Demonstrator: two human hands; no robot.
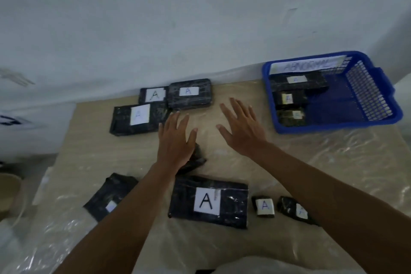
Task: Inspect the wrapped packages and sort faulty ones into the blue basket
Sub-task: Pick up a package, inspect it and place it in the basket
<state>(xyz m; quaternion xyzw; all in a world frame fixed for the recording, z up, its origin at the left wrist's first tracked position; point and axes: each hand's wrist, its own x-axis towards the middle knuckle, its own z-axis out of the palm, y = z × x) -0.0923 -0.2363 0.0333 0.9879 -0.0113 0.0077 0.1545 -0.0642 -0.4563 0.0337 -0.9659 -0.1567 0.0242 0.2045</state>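
Note:
Black wrapped packages with white "A" labels lie on the table. Three sit at the back: one large [135, 119], one small [153, 95], one rounded [190, 93]. Near me lie a large package [209, 201], a tilted one [111, 196] and two small ones [263, 206] [295, 209]. My left hand [174, 140] is flat with straight fingers over a small dark package [195, 159], mostly hidden beneath it. My right hand [241, 127] hovers with its fingers spread and holds nothing. The blue basket [375, 95] at the right, labelled "ABNORMAL", holds three packages.
Clear plastic sheeting [333, 162] covers the wooden table [89, 147] and hangs over its edges. A white wall rises right behind the table. A pale round object [9, 193] sits off the table at the far left.

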